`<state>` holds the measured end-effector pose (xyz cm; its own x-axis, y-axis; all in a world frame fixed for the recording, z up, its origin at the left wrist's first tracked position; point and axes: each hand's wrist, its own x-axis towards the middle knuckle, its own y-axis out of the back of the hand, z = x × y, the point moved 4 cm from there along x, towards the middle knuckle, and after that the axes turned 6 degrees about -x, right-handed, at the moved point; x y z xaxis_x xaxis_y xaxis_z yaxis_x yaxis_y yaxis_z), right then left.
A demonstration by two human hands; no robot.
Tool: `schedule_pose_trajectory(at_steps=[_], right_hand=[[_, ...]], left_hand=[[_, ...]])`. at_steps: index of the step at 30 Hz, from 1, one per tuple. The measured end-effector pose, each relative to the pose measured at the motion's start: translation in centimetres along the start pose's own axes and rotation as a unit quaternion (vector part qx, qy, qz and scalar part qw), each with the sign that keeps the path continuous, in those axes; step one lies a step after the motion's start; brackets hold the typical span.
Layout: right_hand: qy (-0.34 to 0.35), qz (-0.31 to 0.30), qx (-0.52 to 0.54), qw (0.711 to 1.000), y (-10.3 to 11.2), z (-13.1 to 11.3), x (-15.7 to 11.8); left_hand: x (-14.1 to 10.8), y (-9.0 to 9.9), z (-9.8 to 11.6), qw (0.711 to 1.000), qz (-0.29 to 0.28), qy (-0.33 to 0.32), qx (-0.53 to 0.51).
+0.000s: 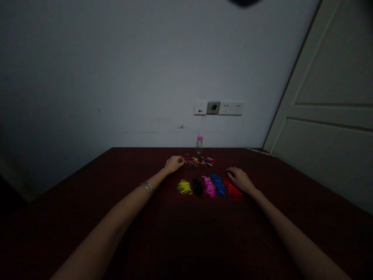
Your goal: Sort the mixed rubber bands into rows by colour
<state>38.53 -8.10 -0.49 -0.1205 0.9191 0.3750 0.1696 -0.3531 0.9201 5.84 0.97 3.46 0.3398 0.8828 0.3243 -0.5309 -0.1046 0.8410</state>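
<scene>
My left hand (174, 163) is at the left end of a mixed-colour pile of small bands (201, 161), its fingers closed; what they hold, if anything, is too small to make out. My right hand (239, 178) rests just above the red pile (232, 189), fingers apart and holding nothing visible. Nearer to me, from left to right, lie a yellow pile (184, 187), a black pile (197, 187), a pink pile (209, 186), a blue pile (218, 184) and the red one.
A clear bottle with a pink top (199, 144) stands behind the mixed pile on the dark red table (175, 233). The wall behind carries sockets (231, 108). A pale panelled door (329, 97) is at the right.
</scene>
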Motion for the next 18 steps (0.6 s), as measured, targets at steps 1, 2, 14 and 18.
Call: schedule_pose_trajectory(at_steps=[1, 2, 14, 18], right_hand=[[0.000, 0.000, -0.001, 1.000, 0.1, -0.1, 0.0], [0.000, 0.000, -0.001, 1.000, 0.1, -0.1, -0.1], [0.000, 0.009, -0.008, 1.000, 0.3, -0.4, -0.1], [-0.006, 0.011, -0.004, 1.000, 0.4, -0.5, -0.2]], left_hand=[[0.2, -0.3, 0.2, 1.000, -0.004, -0.001, 0.004], [0.5, -0.6, 0.4, 1.000, -0.009, 0.001, 0.010], [1.5, -2.0, 0.5, 0.994, -0.042, 0.063, 0.083], [1.4, -2.0, 0.8, 0.993, -0.039, 0.072, 0.090]])
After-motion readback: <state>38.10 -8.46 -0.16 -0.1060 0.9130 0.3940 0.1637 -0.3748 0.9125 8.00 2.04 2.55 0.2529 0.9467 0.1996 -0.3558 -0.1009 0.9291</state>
